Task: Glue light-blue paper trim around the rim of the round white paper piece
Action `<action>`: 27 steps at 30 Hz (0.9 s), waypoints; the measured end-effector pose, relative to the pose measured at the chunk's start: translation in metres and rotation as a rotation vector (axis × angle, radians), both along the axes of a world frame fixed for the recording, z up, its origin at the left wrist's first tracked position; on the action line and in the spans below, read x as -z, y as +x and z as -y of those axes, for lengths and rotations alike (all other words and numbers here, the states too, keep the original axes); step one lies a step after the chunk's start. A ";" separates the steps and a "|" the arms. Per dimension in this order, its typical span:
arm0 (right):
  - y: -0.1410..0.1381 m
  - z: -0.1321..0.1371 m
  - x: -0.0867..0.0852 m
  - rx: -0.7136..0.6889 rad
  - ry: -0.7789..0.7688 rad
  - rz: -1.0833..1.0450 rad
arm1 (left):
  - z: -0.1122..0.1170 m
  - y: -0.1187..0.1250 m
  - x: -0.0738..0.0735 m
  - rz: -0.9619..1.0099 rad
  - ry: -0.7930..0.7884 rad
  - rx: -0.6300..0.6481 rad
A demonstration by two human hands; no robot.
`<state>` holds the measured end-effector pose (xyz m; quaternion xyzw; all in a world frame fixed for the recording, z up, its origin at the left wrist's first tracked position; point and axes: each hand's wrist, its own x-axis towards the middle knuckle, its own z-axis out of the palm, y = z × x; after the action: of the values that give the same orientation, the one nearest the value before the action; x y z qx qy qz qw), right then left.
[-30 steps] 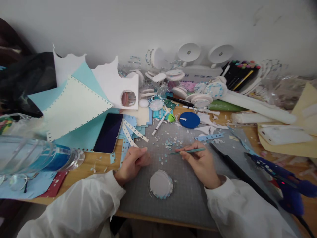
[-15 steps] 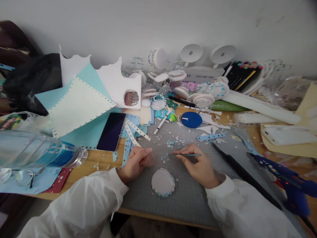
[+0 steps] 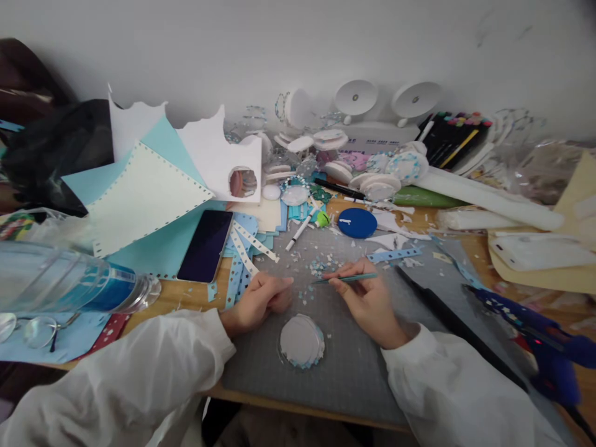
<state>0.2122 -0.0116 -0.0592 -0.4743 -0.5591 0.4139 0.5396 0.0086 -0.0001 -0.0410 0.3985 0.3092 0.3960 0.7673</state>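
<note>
My right hand [image 3: 365, 298] pinches teal tweezers [image 3: 349, 279], whose tip points left over a scatter of small blue and white paper bits [image 3: 316, 267]. Curled closed, my left hand [image 3: 261, 301] rests on the grey cutting mat [image 3: 354, 372], and nothing shows between its fingers. Between and below the hands lies a round white disc [image 3: 302, 340] with pale blue bits along its lower edge, apart from both hands.
A phone [image 3: 205, 246], punched paper strips [image 3: 242, 248] and a large bottle [image 3: 69, 279] lie left. A blue oval lid [image 3: 357, 223] and stacked white discs [image 3: 379, 186] stand behind. At right are a black tool [image 3: 451, 320] and blue glue gun [image 3: 549, 354].
The tweezers have tilted, their tip now showing over the paper bits, and my right hand has shifted slightly up. My left hand stays closed in place. The whole view has shifted a little.
</note>
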 end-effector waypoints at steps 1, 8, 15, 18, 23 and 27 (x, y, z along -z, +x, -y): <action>-0.001 0.000 0.000 0.007 0.016 -0.001 | -0.001 0.000 -0.001 -0.005 -0.008 0.011; -0.002 -0.003 -0.002 0.043 0.037 -0.032 | -0.004 0.003 -0.003 -0.024 -0.031 0.029; -0.003 -0.002 -0.004 0.064 0.051 -0.005 | -0.001 0.005 0.002 0.003 -0.017 -0.050; -0.003 -0.001 -0.004 0.041 0.078 0.016 | -0.001 0.007 0.003 0.062 -0.018 -0.091; -0.005 -0.001 -0.002 0.026 0.105 0.062 | -0.002 0.010 0.005 0.066 0.020 -0.077; -0.006 0.000 -0.001 -0.003 0.131 0.086 | -0.002 0.010 0.006 0.052 0.030 -0.073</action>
<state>0.2066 -0.0117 -0.0579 -0.4546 -0.6084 0.3563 0.5443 0.0187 0.0018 -0.0468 0.3881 0.2976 0.4385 0.7540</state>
